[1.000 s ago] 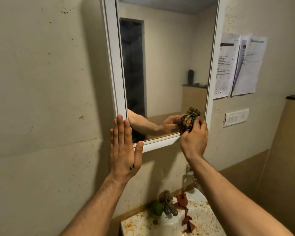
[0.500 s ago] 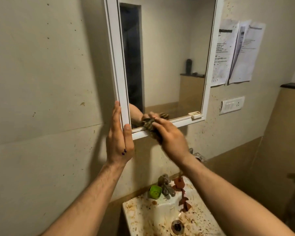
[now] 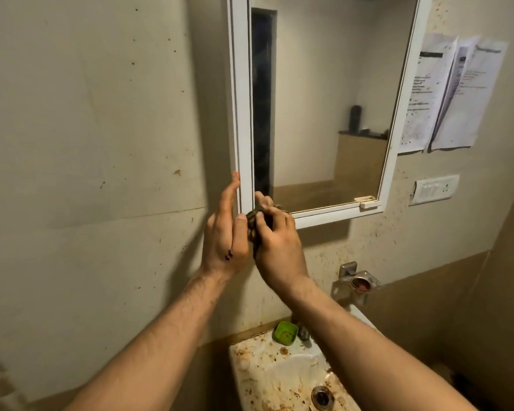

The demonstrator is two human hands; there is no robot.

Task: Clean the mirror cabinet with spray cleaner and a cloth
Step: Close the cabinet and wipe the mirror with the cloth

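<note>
The white-framed mirror cabinet (image 3: 393, 161) hangs on the beige wall. My left hand (image 3: 226, 232) lies flat against the cabinet's left edge near its bottom corner, fingers straight and together. My right hand (image 3: 278, 247) is closed around a dark patterned cloth (image 3: 253, 221), pressing it on the frame's bottom left corner. Most of the cloth is hidden by my fingers. No spray cleaner is in view.
A stained white sink (image 3: 282, 378) sits below, with a green object (image 3: 285, 333) by the tap. A metal soap holder (image 3: 359, 280) is fixed to the wall on the right. Papers (image 3: 448, 93) and a switch plate (image 3: 433, 188) are right of the cabinet.
My right hand has slid the cloth leftward along the bottom of the mirror, from the right corner to the left corner. My left hand stayed at the left edge, turning more edge-on.
</note>
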